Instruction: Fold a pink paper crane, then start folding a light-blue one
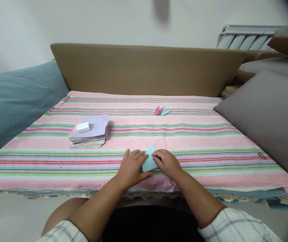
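A light blue piece of folded paper (149,163) lies on the striped cloth between my hands, one corner pointing away from me. My left hand (133,167) rests flat over its left side, fingers spread and thumb stretched along the near edge. On the right, my right hand (168,162) pinches the paper's right edge between thumb and bent fingers. Part of the paper is hidden under the fingers. Farther back stand two small folded paper pieces, one magenta (157,110) and one pale blue (164,111), side by side and touching.
To the left, a white plug-in charger (83,127) sits on a stack of coloured paper (98,125). A grey cushion (265,117) leans at the right, near a small brown ring-like item (261,155). The tan backrest (146,70) rises behind the striped cloth (196,141).
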Motion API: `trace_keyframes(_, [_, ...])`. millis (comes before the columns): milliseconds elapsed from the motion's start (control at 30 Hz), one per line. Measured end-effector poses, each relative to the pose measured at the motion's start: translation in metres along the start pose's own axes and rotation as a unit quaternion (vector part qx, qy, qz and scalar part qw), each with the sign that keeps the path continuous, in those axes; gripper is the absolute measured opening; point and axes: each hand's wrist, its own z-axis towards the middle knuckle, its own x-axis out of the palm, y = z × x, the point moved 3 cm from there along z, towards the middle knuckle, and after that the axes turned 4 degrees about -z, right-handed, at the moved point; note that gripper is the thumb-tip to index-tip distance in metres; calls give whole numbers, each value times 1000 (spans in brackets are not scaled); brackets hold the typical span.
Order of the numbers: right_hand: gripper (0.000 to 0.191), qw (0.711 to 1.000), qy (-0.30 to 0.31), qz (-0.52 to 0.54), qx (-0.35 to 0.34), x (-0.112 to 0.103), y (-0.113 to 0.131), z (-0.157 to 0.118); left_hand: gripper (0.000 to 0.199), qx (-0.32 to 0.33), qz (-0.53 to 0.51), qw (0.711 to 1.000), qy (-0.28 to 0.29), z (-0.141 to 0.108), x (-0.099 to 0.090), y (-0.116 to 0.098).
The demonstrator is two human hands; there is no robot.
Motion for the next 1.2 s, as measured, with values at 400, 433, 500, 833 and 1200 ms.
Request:
trace_keyframes(400, [53, 986, 129, 85, -66, -17, 0, -7, 56, -35, -17, 999, 7, -2, -7, 9])
trace_keyframes(433, [56, 984, 137, 91, -61, -18, -1, -8, 54, -35, -19, 999, 6, -2, -7, 10])
trace_keyframes(500, [58, 983, 144, 97, -55, -19, -1, -8, 51, -34, -26, 999, 9, -1, -7, 11])
trace_keyframes(833, [45, 981, 151, 114, -41, -22, -1, -7, 58, -45, -46, 997, 31, 2, -8, 15])
trace_keyframes(1200, [39, 992, 65, 39, -98, -13, 4, -4, 33, -25, 9, 1000, -13, 3, -8, 6])
